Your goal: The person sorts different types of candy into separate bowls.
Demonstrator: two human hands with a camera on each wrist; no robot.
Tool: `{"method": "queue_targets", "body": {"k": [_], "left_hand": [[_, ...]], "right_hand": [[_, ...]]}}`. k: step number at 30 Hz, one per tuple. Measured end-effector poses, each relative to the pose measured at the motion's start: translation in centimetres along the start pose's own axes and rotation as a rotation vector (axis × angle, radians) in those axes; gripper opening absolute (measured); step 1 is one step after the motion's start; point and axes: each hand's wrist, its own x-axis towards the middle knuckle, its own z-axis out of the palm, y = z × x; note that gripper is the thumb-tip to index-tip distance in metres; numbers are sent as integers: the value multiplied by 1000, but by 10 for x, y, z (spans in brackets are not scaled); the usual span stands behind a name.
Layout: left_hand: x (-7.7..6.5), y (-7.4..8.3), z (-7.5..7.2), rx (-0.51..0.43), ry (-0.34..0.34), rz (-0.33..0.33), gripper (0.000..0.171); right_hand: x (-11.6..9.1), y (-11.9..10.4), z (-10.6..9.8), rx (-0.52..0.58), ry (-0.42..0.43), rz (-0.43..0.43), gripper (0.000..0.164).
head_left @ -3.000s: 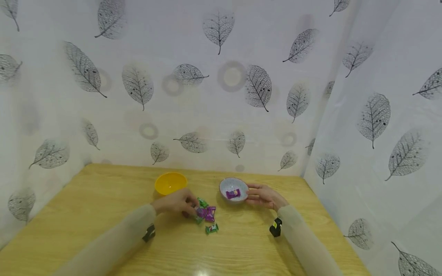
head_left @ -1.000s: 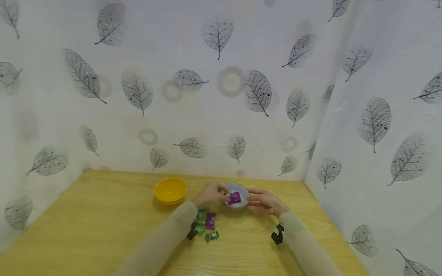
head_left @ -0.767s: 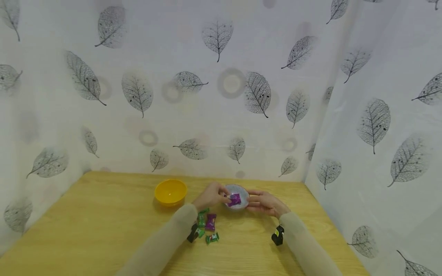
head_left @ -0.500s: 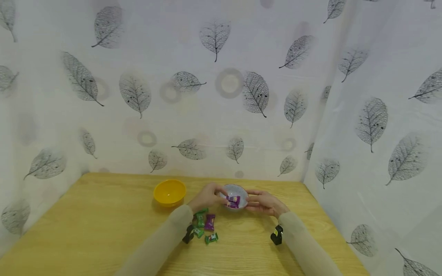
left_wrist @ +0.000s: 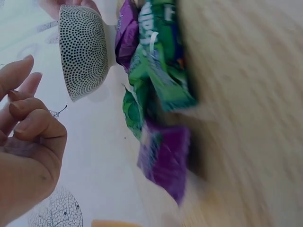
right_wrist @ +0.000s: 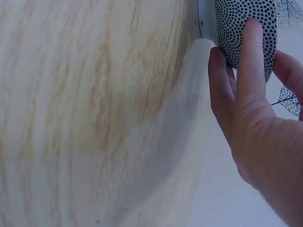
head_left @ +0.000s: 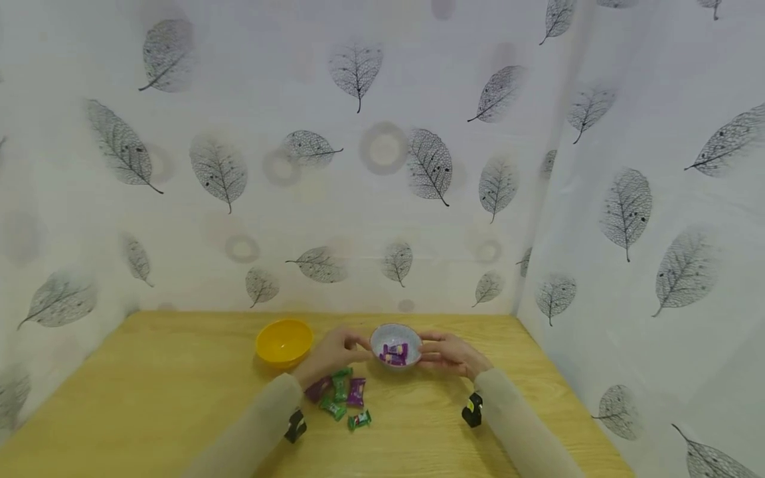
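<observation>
In the head view, a dotted bowl [head_left: 382, 335] holds purple wrapped candies [head_left: 394, 355]. My right hand [head_left: 451, 355] touches the bowl's right side, its fingers fairly straight and spread along the dotted outer wall [right_wrist: 232, 33] in the right wrist view. At the bowl's left rim is my left hand [head_left: 331, 355], which holds nothing; the left wrist view shows its fingers [left_wrist: 40, 125] loosely bent, apart from the bowl. Below that hand lie several green candies [head_left: 340, 388], a purple candy [head_left: 356, 392] and another purple candy [head_left: 318, 390] partly hidden by the wrist.
A yellow bowl [head_left: 283, 342] stands to the left, close behind my left forearm. One green candy [head_left: 360, 419] lies nearest me on the wooden table [head_left: 149, 392]. A leaf-patterned curtain [head_left: 382, 199] borders the back and right side.
My left hand carried a purple candy from the pile into the dotted bowl, let it go, and has drawn back left to the rim. My right hand stays at the bowl. The view has shifted slightly.
</observation>
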Motion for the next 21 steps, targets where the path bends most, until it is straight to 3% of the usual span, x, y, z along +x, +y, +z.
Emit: {"method": "queue_targets", "body": {"k": [5,15,21], "left_hand": [[-14,-5,-4,21,24,-20,16],[-30,-7,-11,49,42,-106,20],[-38,-10,-19,35,9,-87,20]], "right_hand": [[0,2,2,-7,4,11,58],[2,1,0,-11,6,4,56],[1,0,1,-8,0,-1,57]]}}
